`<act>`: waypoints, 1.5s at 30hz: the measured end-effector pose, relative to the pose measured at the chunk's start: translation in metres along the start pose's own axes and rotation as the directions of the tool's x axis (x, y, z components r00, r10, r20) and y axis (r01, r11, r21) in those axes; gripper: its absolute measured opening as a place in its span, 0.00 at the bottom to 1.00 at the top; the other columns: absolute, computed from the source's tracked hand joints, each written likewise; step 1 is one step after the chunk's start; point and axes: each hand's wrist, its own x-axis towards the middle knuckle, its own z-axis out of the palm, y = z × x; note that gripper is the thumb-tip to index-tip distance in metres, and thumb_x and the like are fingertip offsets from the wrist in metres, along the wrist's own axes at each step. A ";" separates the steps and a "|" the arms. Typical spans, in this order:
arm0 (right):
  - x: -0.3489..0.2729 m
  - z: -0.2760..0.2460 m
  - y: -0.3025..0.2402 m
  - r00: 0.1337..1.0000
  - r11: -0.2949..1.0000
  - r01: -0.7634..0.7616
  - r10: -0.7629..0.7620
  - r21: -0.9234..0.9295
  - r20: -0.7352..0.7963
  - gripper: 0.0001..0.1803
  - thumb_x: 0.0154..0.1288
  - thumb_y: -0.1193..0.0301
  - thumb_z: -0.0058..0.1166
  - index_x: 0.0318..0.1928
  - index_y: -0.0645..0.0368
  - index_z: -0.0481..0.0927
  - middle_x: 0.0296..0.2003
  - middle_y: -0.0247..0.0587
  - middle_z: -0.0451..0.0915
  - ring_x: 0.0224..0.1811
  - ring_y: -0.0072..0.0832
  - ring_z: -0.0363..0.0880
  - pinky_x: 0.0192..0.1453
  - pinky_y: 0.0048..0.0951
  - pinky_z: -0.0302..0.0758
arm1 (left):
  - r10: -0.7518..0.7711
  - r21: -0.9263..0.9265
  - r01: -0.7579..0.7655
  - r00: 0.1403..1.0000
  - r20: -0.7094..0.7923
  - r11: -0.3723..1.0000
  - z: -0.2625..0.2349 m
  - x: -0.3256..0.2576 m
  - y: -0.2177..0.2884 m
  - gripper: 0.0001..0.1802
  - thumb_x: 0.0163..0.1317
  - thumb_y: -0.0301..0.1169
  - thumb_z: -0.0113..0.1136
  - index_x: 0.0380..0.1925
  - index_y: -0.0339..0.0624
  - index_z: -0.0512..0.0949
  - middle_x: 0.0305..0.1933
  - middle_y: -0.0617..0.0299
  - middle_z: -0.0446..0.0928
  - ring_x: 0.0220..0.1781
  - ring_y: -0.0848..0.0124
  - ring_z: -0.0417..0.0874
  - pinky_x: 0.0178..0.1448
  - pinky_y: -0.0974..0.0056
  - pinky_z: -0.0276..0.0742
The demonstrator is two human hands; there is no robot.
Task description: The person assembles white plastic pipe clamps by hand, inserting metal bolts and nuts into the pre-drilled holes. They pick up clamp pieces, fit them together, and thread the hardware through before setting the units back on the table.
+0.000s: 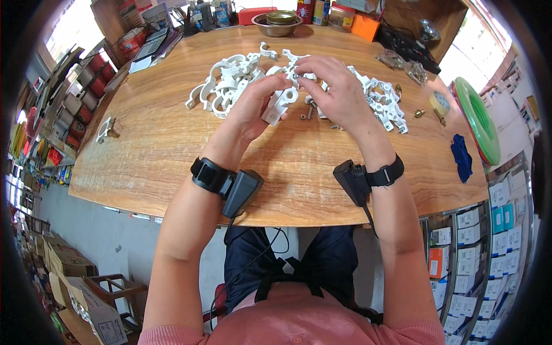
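My left hand (248, 108) is closed around a white plastic pipe clamp part (278, 109), which has a round hole and a flat tab. At its upper end the fingers of my right hand (336, 92) come together in a pinch; whatever small thing they grip is too small to make out. Left of and behind my left hand lies a pile of curved white clamp halves (234, 72). Smaller white clamp pieces (384, 98) are heaped beyond my right hand. Between my hands, a few loose screws (311, 110) and a nut (303, 117) rest on the wooden table (287, 190).
Metal bowls (277, 24) stand at the back edge. To the right are brass fittings (419, 113), a tape roll (440, 103), a dark blue cloth (461, 158) and a green hose coil (476, 118). One assembled clamp (105, 130) sits at far left.
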 end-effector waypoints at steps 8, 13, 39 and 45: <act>0.000 -0.002 -0.005 0.991 0.992 -0.106 0.112 -0.074 0.075 0.09 0.52 0.67 0.53 0.34 0.56 0.75 0.34 0.38 0.77 0.40 0.35 0.73 0.43 0.33 0.70 | 0.006 0.027 -0.006 1.000 -0.004 1.000 -0.001 0.001 -0.002 0.14 0.56 0.36 0.51 0.39 0.40 0.71 0.31 0.62 0.73 0.30 0.73 0.76 0.26 0.71 0.71; 0.000 -0.001 0.000 0.999 0.999 0.049 -0.049 0.003 0.020 0.08 0.53 0.72 0.50 0.35 0.57 0.76 0.35 0.38 0.77 0.41 0.36 0.72 0.45 0.34 0.69 | 0.010 0.017 -0.010 1.000 0.007 1.000 0.001 -0.001 -0.001 0.14 0.55 0.37 0.52 0.38 0.41 0.71 0.31 0.62 0.73 0.30 0.72 0.76 0.26 0.71 0.71; 0.000 -0.002 -0.002 0.999 0.995 -0.016 0.020 -0.094 0.043 0.08 0.53 0.69 0.51 0.33 0.57 0.75 0.34 0.38 0.77 0.41 0.35 0.73 0.45 0.35 0.68 | -0.008 0.055 0.007 1.000 0.013 0.998 -0.001 0.001 -0.001 0.13 0.56 0.35 0.51 0.38 0.40 0.71 0.34 0.62 0.74 0.32 0.72 0.76 0.26 0.71 0.72; 0.000 -0.002 0.002 0.999 0.996 0.042 -0.039 -0.073 0.034 0.07 0.53 0.69 0.51 0.33 0.57 0.75 0.34 0.37 0.77 0.41 0.34 0.72 0.45 0.35 0.67 | -0.005 0.031 0.004 1.000 0.004 0.999 -0.002 0.001 -0.002 0.13 0.57 0.35 0.50 0.39 0.40 0.71 0.34 0.62 0.74 0.32 0.72 0.76 0.25 0.71 0.71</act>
